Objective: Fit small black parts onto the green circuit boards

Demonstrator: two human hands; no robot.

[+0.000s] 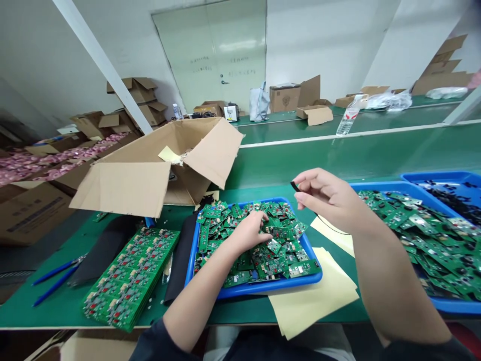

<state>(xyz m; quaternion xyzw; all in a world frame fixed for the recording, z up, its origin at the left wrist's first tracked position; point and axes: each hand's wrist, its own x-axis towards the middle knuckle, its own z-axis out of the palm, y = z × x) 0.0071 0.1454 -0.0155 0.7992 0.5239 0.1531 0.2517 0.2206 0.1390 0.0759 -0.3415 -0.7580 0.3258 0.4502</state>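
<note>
My left hand (250, 231) reaches into a blue tray (263, 287) heaped with small green circuit boards (214, 235). Its thumb and fingers are apart and touch the heap; no board is plainly gripped. To the right, my right hand (330, 195) is raised above the bench beyond the tray's right side. Thumb and fingertips there pinch a small black strip (294, 186), whose exact kind I cannot make out. A thin dark line hangs below that hand. Yellow paper sheets (315, 301) lie partly under the tray.
At left are stacked circuit board panels (131, 276), blue-handled pliers (56, 281) and a large open cardboard box (128, 183). Another blue tray (454, 305) of boards stands right, with a tray of black parts (451, 195) behind. A plastic bottle (349, 118) stands at the back.
</note>
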